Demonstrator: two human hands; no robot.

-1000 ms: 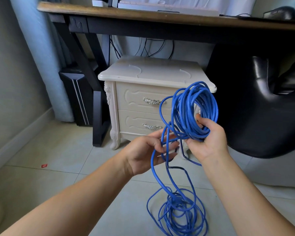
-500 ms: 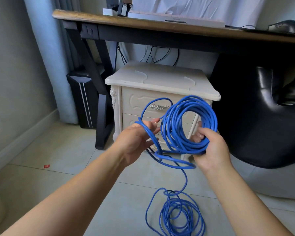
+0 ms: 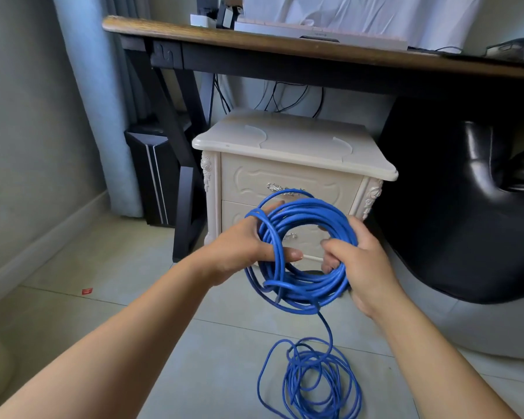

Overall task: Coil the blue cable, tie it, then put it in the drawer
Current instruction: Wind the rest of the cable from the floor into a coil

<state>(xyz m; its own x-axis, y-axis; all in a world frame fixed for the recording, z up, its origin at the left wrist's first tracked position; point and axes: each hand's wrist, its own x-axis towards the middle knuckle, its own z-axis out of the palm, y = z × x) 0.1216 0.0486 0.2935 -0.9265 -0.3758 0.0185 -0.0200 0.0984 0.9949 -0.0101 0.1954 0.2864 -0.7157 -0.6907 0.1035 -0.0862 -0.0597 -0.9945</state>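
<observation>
both hands raised out front, level, gripping one blue cable coil (image 3: 309,290)
left hand (image 3: 245,247) clamps the coil's left side, thumb laid across, fingers straight behind; right hand (image 3: 368,267) curls round its right side; bare forearms (image 3: 133,328) reach forward.

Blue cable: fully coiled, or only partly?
Partly coiled. The left hand and right hand hold a ring of blue cable, but a strand drops from it to a loose heap on the floor.

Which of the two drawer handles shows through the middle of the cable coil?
The lower drawer handle, framed inside the ring of the blue cable coil. The upper drawer handle sits up at the coil's top edge.
</observation>
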